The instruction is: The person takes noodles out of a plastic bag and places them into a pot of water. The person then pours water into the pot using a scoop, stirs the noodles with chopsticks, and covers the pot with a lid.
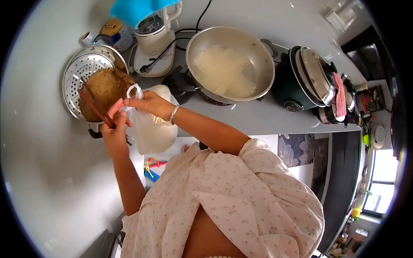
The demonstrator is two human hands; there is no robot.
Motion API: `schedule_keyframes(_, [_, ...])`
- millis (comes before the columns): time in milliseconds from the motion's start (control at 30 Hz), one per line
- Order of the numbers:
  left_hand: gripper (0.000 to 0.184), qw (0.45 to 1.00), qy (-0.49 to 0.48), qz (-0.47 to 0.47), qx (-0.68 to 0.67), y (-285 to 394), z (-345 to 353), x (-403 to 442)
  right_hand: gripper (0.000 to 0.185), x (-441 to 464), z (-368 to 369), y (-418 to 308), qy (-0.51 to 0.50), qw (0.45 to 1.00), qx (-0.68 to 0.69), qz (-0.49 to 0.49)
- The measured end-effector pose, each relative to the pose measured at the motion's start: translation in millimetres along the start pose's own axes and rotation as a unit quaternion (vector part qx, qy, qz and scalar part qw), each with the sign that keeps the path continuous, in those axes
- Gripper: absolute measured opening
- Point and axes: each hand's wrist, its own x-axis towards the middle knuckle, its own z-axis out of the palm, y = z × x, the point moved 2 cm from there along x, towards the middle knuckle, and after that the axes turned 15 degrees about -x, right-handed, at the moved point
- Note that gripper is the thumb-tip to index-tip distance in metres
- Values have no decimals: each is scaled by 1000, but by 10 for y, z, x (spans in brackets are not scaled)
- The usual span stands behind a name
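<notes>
The white plastic bag (148, 138) hangs lengthwise down from the right hand (148, 103), which pinches its top, while the left hand (115, 130), gripping brown chopsticks (96, 108), sits close by its left edge

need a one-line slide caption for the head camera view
Left hand with chopsticks, right hand gripping a plastic bag, near a wide pan holding pale noodle-like strands.

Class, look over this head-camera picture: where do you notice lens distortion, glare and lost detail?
Head view: black corners and bowed lines towards the right edge suggest a very wide lens; head view: the window at right is nearly blown out; head view: highlights gleam on the steel pan, and the plastic bag looks pale.
</notes>
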Motion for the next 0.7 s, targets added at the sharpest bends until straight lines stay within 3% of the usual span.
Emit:
schedule_keyframes(67, [38, 1000, 19, -6, 3, -25, 79, -120, 45, -15, 52, -23, 1, 1000, 1, -9])
schedule_keyframes(133, [43, 985, 137, 49, -92, -56, 123, -213, 41, 34, 81, 53, 83, 991, 104, 26])
schedule_keyframes(233, [69, 989, 93, 111, -25, -509, -1, -217, 34, 8, 100, 17, 72, 988, 137, -21])
schedule_keyframes(267, [78, 993, 94, 43, -58, -415, 155, -265, 34, -50, 143, -110, 63, 983, 171, -14])
schedule_keyframes(300, [79, 992, 123, 6, 11, -627, 89, -284, 35, -93, 155, -194, 44, 988, 150, 0])
schedule_keyframes(400, [45, 984, 123, -97, -82, -660, 33, -203, 40, -114, 129, -213, 28, 992, 123, -2])
schedule_keyframes(433, [45, 984, 125, -95, -82, -624, 15, -192, 38, -127, 80, -215, -2, 995, 98, -6])
schedule_keyframes(500, [24, 978, 143, -97, -113, -506, 6, -215, 36, -148, 26, -118, -34, 997, 70, -6])
schedule_keyframes(567, [19, 975, 141, -124, -118, -518, -130, -190, 27, -122, 14, 28, -24, 990, -16, -138])
schedule_keyframes(600, [15, 971, 135, -151, -123, -531, -193, -161, 27, -117, 6, 26, -21, 990, -17, -138])
schedule_keyframes(633, [26, 974, 120, -154, -118, -459, -188, -166, 21, -148, -13, -21, -12, 948, -185, -258])
schedule_keyframes(667, [26, 974, 106, -160, -122, -429, -219, -175, 16, -218, -51, -49, 2, 865, -350, -360])
schedule_keyframes(700, [30, 970, 47, -171, -167, -421, -252, -166, 14, -251, -70, -59, 62, 797, -459, -388])
